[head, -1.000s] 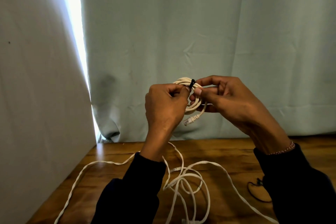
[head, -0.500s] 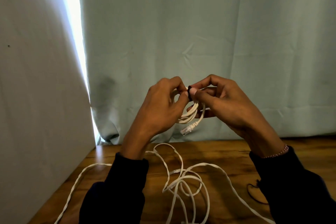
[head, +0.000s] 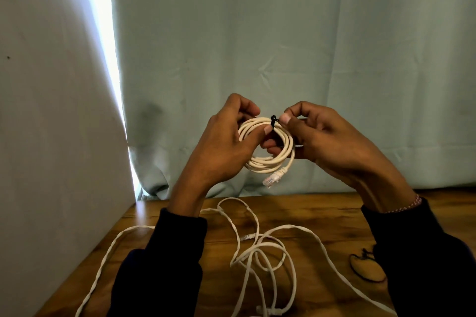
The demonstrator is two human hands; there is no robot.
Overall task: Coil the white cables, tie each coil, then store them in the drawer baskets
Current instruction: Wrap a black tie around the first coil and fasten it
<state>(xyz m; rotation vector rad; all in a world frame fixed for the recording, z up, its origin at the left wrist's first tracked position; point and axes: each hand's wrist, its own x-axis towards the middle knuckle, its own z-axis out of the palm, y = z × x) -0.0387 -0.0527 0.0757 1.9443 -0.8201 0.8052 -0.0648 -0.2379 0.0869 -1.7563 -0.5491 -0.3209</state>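
Two hands were in view, the left hand (head: 221, 147) and the right hand (head: 324, 139), with one coil (head: 268, 147) between them. One black tie (head: 273, 121) circled that coil. One plug (head: 273, 178) hung from it. Loose white cable (head: 257, 252) lay on one tabletop (head: 334, 213); how many separate cables could not be told. One black loop (head: 367, 269) lay there too.

The left hand (head: 221, 147) covers the near-left arc of the coil (head: 268, 147), and the right hand (head: 324, 141) hides its right edge. The loose cable (head: 260, 260) on the worktop (head: 334, 213) runs off the bottom edge. A dark loop (head: 365, 270) slips under the right sleeve.
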